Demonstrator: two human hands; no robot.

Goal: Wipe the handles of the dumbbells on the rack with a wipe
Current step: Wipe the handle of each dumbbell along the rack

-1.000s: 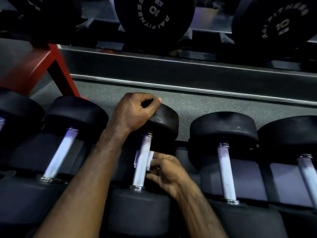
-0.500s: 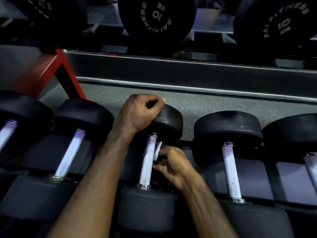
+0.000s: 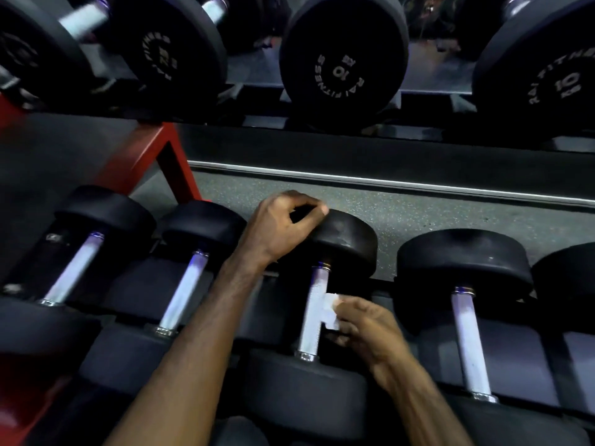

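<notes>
The left hand gripped the far black rubber head of a dumbbell on the rack, fingers curled over its top; just nearer, the right hand pinched a small white wipe against its knurled steel handle

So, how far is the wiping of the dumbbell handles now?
Nothing shows which handles are already done. In hand: the right hand holds the wipe against the middle handle, while the left hand grips that dumbbell's far head. The neighbouring handle may remain.
</notes>
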